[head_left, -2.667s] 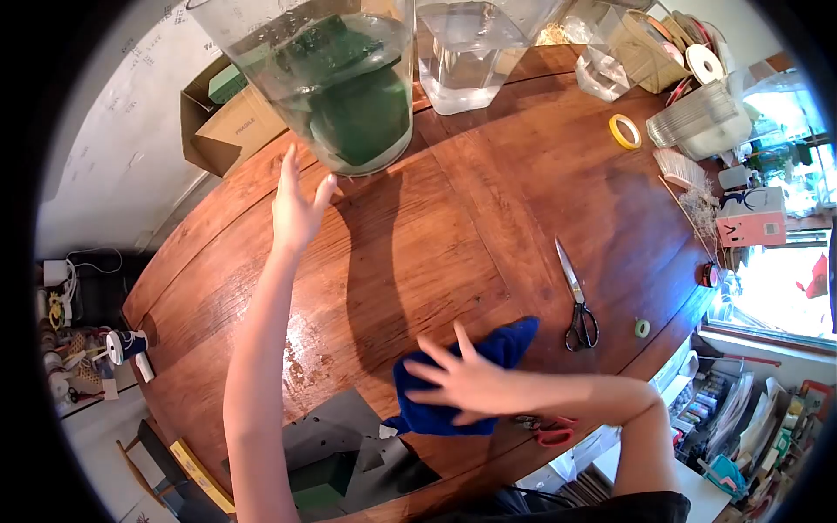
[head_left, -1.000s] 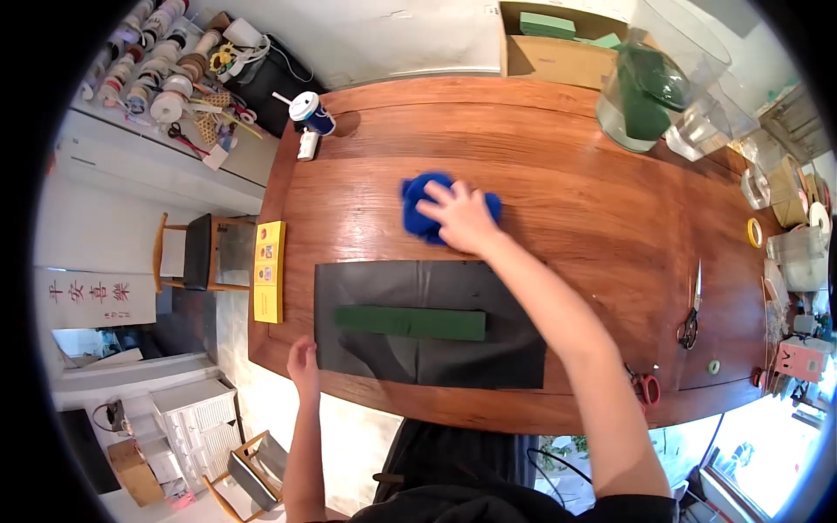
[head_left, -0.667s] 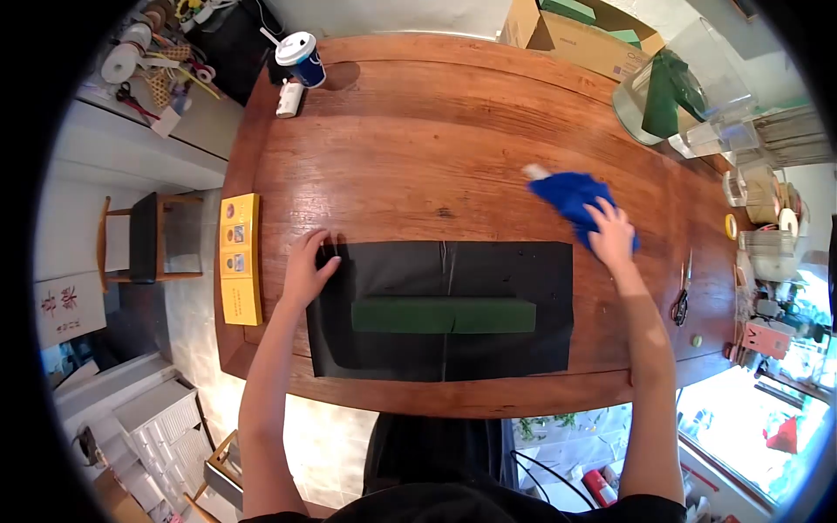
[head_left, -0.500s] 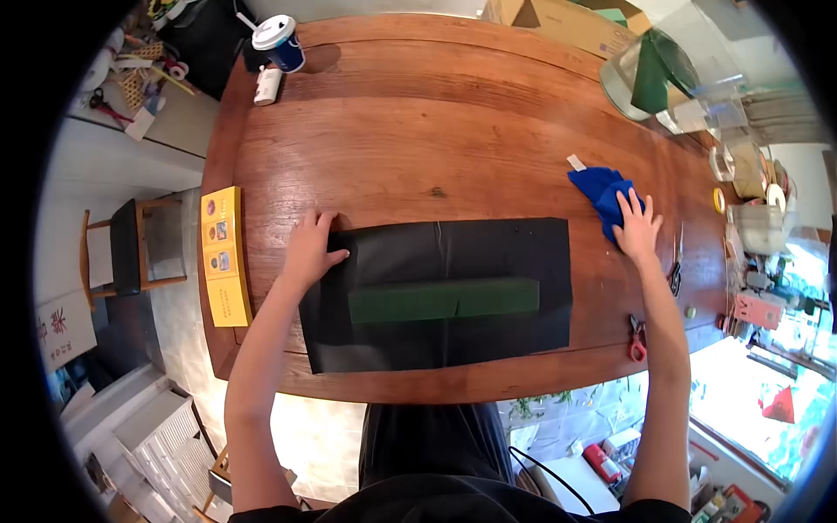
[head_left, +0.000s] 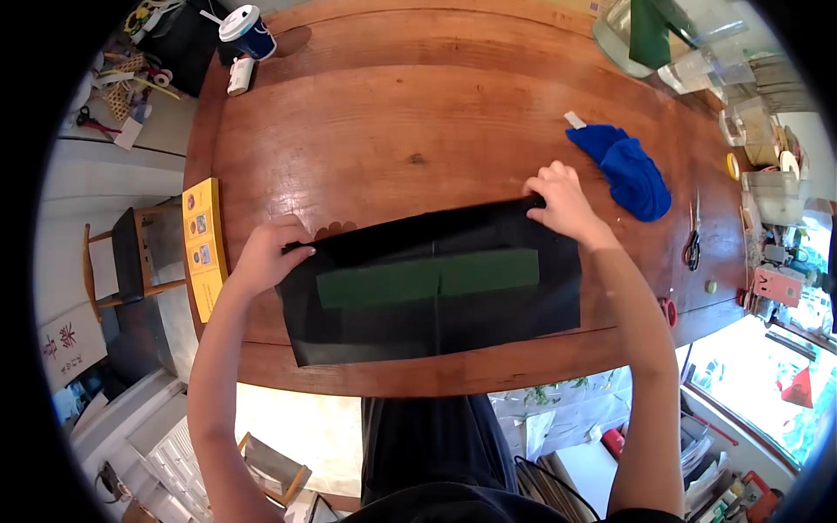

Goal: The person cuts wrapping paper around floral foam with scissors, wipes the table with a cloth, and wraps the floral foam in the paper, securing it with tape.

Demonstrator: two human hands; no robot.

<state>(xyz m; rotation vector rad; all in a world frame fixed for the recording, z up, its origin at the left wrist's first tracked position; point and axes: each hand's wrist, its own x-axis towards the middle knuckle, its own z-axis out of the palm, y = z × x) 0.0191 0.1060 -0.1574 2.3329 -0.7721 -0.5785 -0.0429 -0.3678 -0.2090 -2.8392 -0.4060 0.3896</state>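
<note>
A black sheet [head_left: 506, 307] with a fold line down its middle lies on the wooden table in front of me. On it rests a long dark green strip [head_left: 379, 283], split by a short line near its centre. My left hand [head_left: 272, 250] pinches the sheet's far left corner between thumb and fingers. At the far right corner, my right hand [head_left: 562, 200] grips the edge with curled fingers. The sheet's far edge is lifted off the table and bends towards me. A crumpled blue cloth [head_left: 635, 174] lies just beyond my right hand.
Black-handled scissors [head_left: 693, 248] and red-handled scissors [head_left: 668, 311] lie to the right. A yellow box [head_left: 203, 253] sits along the left edge. A lidded cup [head_left: 248, 35] and a small white container [head_left: 241, 77] stand far left; a clear vessel [head_left: 621, 44] stands far right.
My right hand has left the blue cloth and taken hold of the sheet's far right corner. My left hand now pinches the left corner. The sheet's far edge has risen.
</note>
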